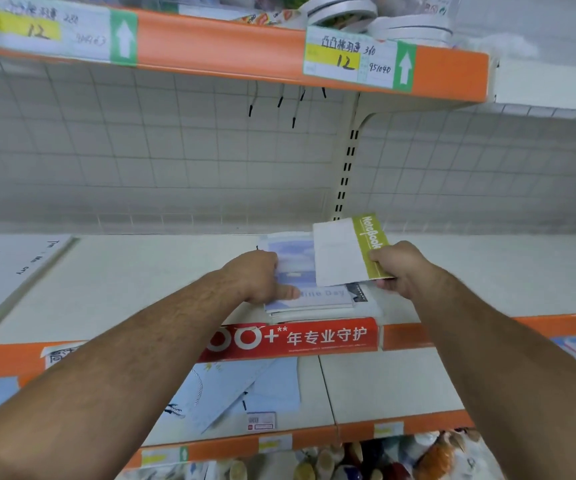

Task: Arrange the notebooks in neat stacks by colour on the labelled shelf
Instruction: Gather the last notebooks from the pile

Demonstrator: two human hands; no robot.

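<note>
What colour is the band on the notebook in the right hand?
Olive green band with white lettering, shown best in the head view.

Green-banded notebook (371, 247) reads "Notebook"; price label (349, 58) "12" (also 951040); red strip (314, 337) "年专业守护"

Shop. Tiered display shelves (134, 271) with orange front edges (217, 43), price labels (349, 58) handwritten "12" with green arrows, red promo strip (293, 337), wire-grid back panel (141, 150), slotted upright (347, 168).
</note>
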